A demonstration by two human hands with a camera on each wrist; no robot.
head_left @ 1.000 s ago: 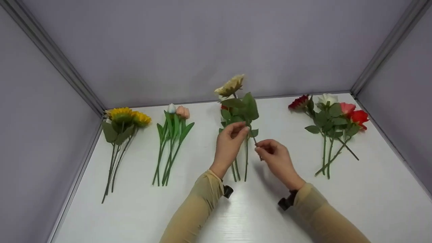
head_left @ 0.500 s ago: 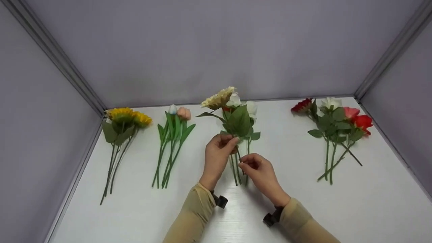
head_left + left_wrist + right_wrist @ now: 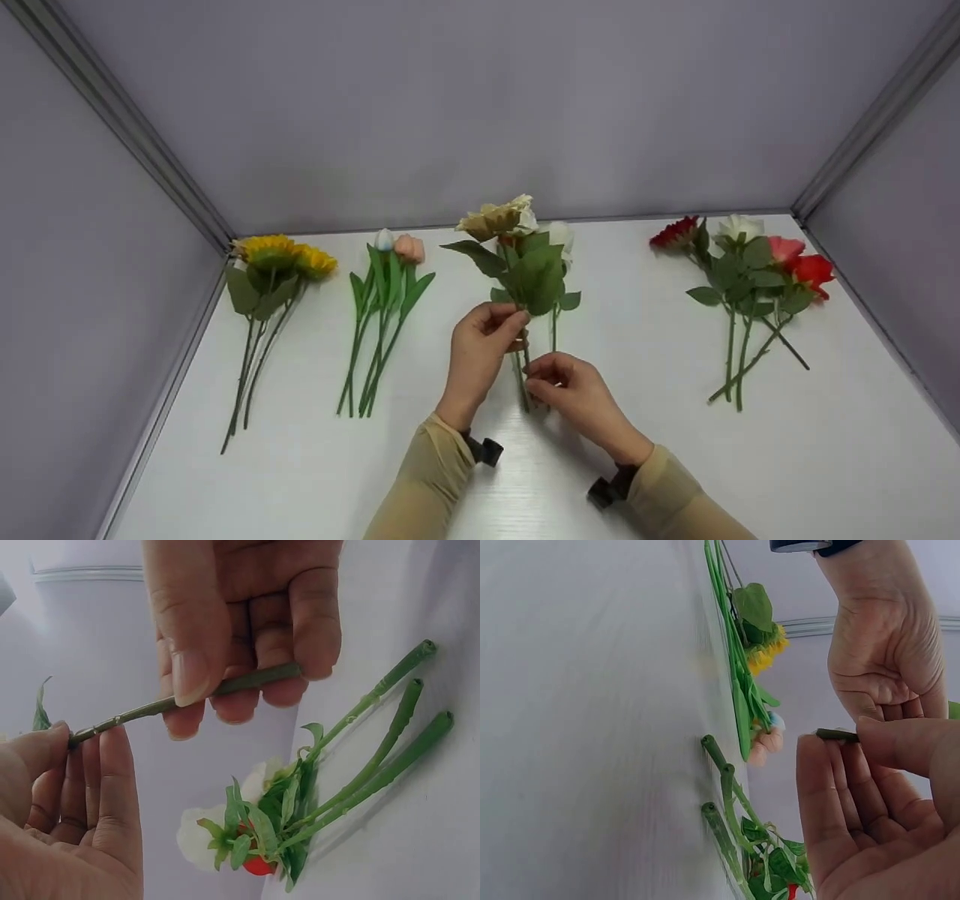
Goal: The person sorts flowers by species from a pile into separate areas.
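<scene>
Two hands share one cream flower (image 3: 489,223) in the head view, held up above the counter (image 3: 300,487) with its bloom toward the back wall. The left hand (image 3: 478,351) has its thumb and fingers pinched together on the stem (image 3: 526,352) just below the large leaves (image 3: 538,277); the right hand (image 3: 571,388) pinches the same stem lower down, so the bloom sits beyond both hands. Behind it, partly hidden, white blooms (image 3: 559,238) lie on the counter. Off to the left are tulips (image 3: 392,281) and, farther out, yellow sunflowers (image 3: 268,255); well apart on the right lies a mixed bunch (image 3: 739,274) in dark red, white, pink and red. From the left wrist, the held stem slants between the two hands, the left clamped on its leafy side and the right near its cut end, which juts slightly past the thumb. Below, three green stems (image 3: 431,733) rest on the counter, a red bloom (image 3: 259,865) among their leaves. From the right wrist, a short stub of the held stem pokes out between the right hand's thumb and fingers, with the left hand just beyond.
</scene>
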